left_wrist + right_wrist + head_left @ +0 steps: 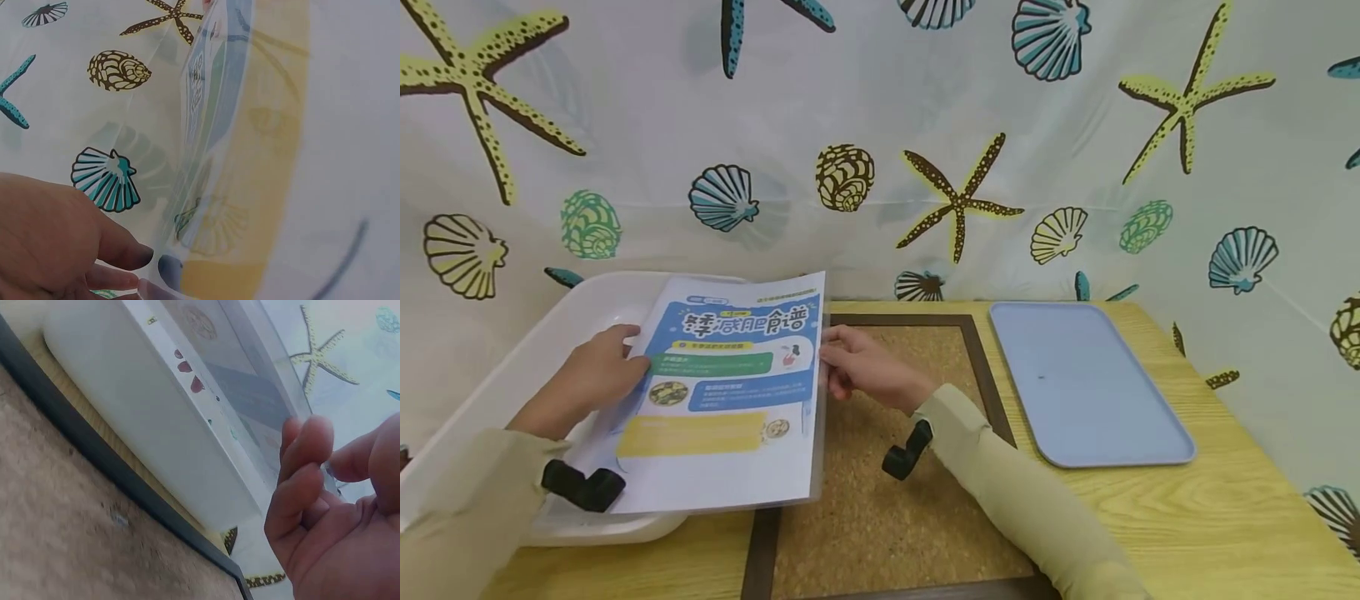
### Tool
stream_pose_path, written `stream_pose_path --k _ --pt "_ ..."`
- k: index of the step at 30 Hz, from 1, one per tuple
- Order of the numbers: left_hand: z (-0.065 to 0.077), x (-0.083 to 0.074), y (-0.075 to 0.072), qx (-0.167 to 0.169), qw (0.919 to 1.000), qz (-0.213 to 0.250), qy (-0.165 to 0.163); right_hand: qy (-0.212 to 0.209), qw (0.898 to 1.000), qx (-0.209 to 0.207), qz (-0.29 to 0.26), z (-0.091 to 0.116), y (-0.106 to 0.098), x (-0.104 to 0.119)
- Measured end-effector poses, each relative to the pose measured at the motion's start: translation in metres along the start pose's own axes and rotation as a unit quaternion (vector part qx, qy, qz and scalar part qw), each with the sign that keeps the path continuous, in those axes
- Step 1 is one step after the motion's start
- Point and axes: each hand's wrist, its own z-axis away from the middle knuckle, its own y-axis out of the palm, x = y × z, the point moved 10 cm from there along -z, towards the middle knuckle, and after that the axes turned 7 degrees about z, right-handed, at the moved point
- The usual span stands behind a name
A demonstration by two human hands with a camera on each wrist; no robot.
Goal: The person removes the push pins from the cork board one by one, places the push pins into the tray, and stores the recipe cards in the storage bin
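Note:
Both hands hold up a glossy printed sheet with blue, green and yellow blocks and large Chinese characters, in what looks like a clear film. The left hand pinches its left edge; in the left wrist view the thumb and fingers are at the sheet's border. On the opposite edge, the right hand pinches the sheet between thumb and fingers, the other fingers curled in the right wrist view. The sheet is tilted over a white plastic tub and the left side of a cork board, hiding part of each.
The cork board has a dark brown frame and lies on a yellow wood-grain table. To its right sits a light blue tray. A curtain printed with starfish and shells hangs behind and along the right side.

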Motion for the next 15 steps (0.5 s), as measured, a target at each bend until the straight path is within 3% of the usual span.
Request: stream_pose_path --k 12,15 --pt "-0.003 0.046 -0.024 -0.036 0.9983 0.006 -0.045 -0.014 1.0 0.023 -0.005 -0.031 0.039 0.018" --pt "-0.002 0.055 -0.033 -0.046 0.998 0.013 -0.041 -0.015 0.999 0.034 -0.011 -0.038 0.05 0.023"
